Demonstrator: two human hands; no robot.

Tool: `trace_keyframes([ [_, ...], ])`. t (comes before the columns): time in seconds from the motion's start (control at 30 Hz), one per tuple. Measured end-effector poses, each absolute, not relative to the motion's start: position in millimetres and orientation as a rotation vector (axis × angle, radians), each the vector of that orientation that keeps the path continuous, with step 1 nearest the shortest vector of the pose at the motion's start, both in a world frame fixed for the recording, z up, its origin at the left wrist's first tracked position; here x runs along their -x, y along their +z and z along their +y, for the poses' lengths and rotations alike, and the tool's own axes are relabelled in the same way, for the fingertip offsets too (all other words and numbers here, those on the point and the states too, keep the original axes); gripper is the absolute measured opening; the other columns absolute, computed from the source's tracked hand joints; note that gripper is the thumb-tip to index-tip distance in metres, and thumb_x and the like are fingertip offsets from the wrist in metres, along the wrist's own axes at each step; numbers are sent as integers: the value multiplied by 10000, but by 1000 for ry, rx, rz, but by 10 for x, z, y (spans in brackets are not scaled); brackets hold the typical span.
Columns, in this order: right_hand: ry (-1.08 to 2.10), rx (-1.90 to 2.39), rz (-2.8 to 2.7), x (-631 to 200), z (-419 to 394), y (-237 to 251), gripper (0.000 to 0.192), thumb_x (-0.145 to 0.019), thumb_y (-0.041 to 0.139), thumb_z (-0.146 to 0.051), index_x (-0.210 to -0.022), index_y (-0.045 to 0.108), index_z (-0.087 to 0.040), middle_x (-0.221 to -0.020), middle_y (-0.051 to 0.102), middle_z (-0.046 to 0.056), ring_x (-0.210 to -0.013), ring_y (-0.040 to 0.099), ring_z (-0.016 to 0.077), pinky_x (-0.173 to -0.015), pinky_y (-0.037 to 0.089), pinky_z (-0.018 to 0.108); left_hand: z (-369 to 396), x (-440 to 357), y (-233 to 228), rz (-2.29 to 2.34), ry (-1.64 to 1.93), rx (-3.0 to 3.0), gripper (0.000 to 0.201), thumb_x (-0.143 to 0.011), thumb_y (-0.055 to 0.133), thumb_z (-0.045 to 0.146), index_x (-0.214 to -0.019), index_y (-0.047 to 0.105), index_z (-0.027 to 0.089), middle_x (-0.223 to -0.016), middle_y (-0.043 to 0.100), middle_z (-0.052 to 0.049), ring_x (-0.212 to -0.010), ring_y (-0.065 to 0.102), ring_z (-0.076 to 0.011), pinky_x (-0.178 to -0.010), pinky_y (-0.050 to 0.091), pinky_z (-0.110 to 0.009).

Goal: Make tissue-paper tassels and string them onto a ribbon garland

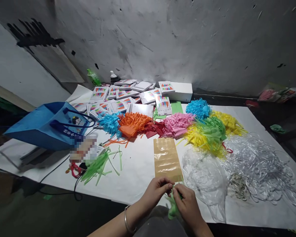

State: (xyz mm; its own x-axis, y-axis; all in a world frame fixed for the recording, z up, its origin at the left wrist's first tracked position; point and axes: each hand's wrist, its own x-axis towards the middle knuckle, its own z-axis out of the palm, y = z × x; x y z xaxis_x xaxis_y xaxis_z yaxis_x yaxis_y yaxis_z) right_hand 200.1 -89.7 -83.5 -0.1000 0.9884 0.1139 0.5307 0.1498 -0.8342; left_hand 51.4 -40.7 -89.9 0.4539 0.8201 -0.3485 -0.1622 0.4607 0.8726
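At the table's front edge, both hands meet over a piece of green tissue-paper fringe (172, 209). My left hand (158, 190) is closed, thumb and fingertips pinched at the top of the fringe. My right hand (187, 199) wraps round the same piece, and its strips hang below the fingers. Just beyond the hands lies a brown paper sheet (165, 156) with shiny spots on it. To the left rests a loose bunch of green paper strips (96, 168). A clear plastic bag (204, 177) sits to the right of my right hand.
Piled fringes in blue, orange (134, 125), pink (177, 125), green and yellow cross the table. Behind them are several printed packs (119, 105) and a white box (180, 91). A blue bag (44, 123) stands left; a heap of white cord (259, 168) lies right.
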Motion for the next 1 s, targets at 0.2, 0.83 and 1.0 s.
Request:
trace_keyframes([
  [0.2,829,1459,-1815,-2067,-889,-889,256,-978,383,-255,-837,593,-217,-776,635,14,-739,604,158,-672,413,236,-378,-492,-920,852,722,-871,345,-670,811,441,-750,701,124,-618,620,6,-539,537,-102,-553,432,-227],
  [0.83,981,1391,-1629,-2070,-916,-910,269,-975,406,-310,-823,604,-208,-776,630,14,-743,601,148,-679,419,225,-354,-483,-903,1005,713,-982,354,-629,832,428,-712,676,121,-613,617,-1,-553,544,-113,-552,452,-233],
  [1.0,957,1463,-1599,-2075,-925,-922,280,-969,416,-331,-806,606,-206,-754,640,17,-713,612,150,-631,437,216,-327,-454,-893,914,618,-946,368,-679,783,463,-713,655,120,-580,594,7,-521,535,-109,-548,448,-235],
])
